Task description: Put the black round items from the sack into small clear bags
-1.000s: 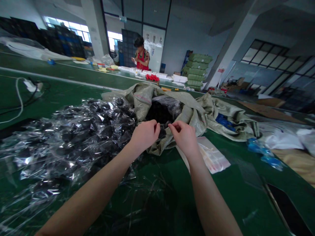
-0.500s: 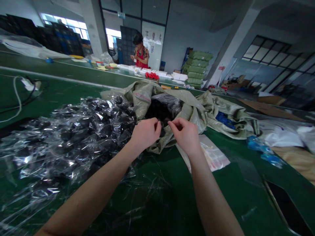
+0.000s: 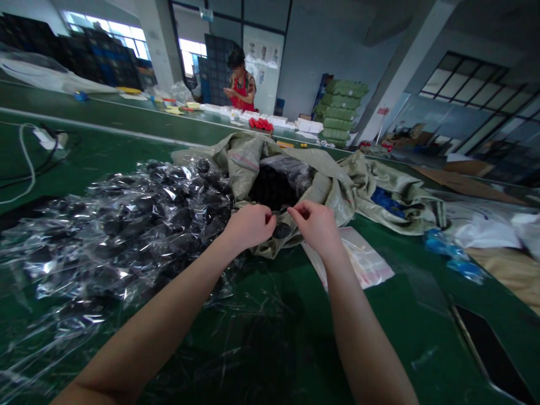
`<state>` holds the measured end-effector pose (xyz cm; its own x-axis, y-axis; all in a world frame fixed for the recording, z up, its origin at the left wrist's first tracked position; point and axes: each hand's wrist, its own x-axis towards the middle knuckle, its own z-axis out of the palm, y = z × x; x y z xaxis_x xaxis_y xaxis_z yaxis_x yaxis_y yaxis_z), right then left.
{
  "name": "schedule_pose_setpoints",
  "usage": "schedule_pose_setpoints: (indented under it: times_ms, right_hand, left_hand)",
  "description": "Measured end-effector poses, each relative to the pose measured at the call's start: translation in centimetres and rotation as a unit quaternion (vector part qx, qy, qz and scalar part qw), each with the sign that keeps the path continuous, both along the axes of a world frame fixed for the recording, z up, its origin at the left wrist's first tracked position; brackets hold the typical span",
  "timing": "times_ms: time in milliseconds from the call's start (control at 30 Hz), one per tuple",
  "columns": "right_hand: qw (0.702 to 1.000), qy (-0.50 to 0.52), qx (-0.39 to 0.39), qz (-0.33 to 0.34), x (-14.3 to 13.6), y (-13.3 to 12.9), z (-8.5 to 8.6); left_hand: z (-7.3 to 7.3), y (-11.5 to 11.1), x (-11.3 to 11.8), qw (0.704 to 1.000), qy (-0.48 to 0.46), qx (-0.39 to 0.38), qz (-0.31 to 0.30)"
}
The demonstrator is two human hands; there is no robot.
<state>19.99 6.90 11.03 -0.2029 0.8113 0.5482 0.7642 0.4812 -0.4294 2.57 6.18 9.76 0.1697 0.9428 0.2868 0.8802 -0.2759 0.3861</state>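
My left hand (image 3: 252, 228) and my right hand (image 3: 314, 225) face each other in front of a sack's mouth, both with fingers pinched. Between them hangs a dark rounded piece (image 3: 282, 230); they seem to grip the top of a thin clear plastic bag around it, though its film barely shows. Just beyond lies the open woven sack (image 3: 324, 191), its dark contents blurred together. Left of my hands spreads a heap of black pieces in clear plastic bags (image 3: 169, 214). Partly behind my right wrist is a flat stack of clear bags (image 3: 367, 261).
A phone (image 3: 491, 349) lies at the right front of the green table (image 3: 253, 349). Another woven sack (image 3: 405, 197) with blue items sits to the right. A white power strip with cables (image 3: 48, 138) is at left. Across the table, a person in a red apron (image 3: 242, 93) stands.
My hands stay almost in place, still pinched close together. The dark piece between them shows more clearly now. The view has shifted slightly.
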Motion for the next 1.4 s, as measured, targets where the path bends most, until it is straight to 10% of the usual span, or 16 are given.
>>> schedule_pose_setpoints:
  times_ms: [167, 433, 800, 1400]
  right_hand:
    - [0.999, -0.016, -0.011, 0.031, -0.4, 0.0, -0.4]
    - [0.998, -0.007, 0.001, 0.064, -0.9, -0.5, -0.1]
    - [0.997, -0.021, -0.018, 0.075, -1.0, -0.5, -0.4]
    - [0.989, 0.052, -0.056, 0.127, -3.0, 0.7, -2.8]
  left_hand:
    - [-0.3, -0.2, 0.0, 1.000, 0.016, 0.023, 0.009]
    - [0.2, 0.5, -0.6, 0.979, -0.129, 0.075, -0.141]
    - [2.1, 1.0, -3.3, 0.958, -0.261, 0.110, 0.045]
    - [2.6, 0.7, -3.4, 0.948, -0.302, 0.097, 0.039]
